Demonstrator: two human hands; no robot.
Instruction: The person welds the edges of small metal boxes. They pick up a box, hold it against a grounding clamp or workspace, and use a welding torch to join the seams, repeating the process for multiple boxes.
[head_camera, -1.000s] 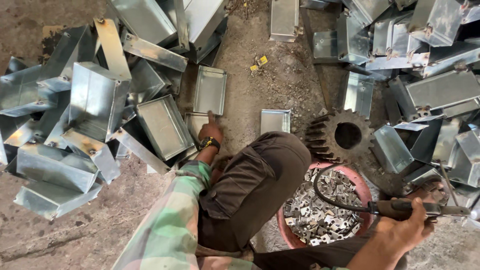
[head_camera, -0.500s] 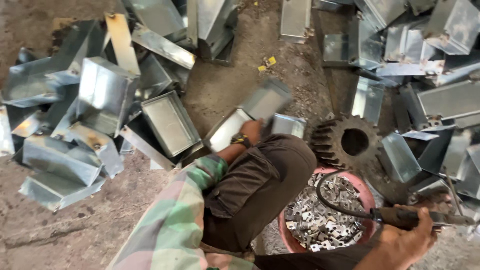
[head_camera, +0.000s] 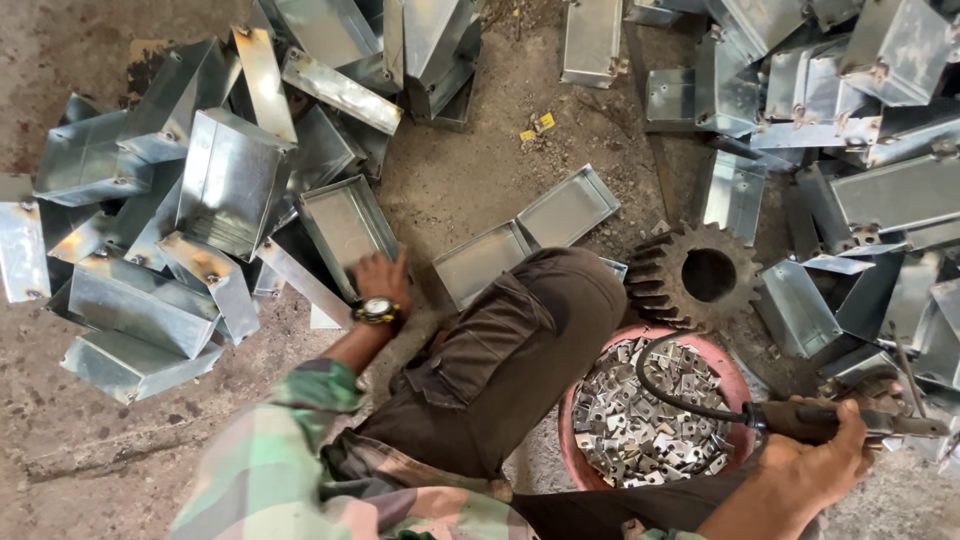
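Left hand (head_camera: 383, 278) is down on the near edge of an open sheet-metal tray (head_camera: 347, 228), fingers curled over the rim, gripping it. Wristwatch (head_camera: 377, 310) on that wrist, plaid sleeve (head_camera: 270, 460) behind it. Tray sits at the right edge of the big heap of galvanised boxes (head_camera: 190, 200) on the left, on the dirt floor (head_camera: 470, 170).

Right hand (head_camera: 815, 465) is at near right, fingers wrapped fully around the handle of a welding electrode holder (head_camera: 850, 420); black cable (head_camera: 680, 395) loops from it over the red basin (head_camera: 740, 375). Basin is full of small square metal plates (head_camera: 640, 425).

Person's bent knee (head_camera: 540, 320) sits between the two hands. Two more trays (head_camera: 525, 235) lie just beyond the knee, end to end. Rusty gear wheel (head_camera: 697, 275) stands just beyond the basin. More boxes piled far right (head_camera: 860, 110).
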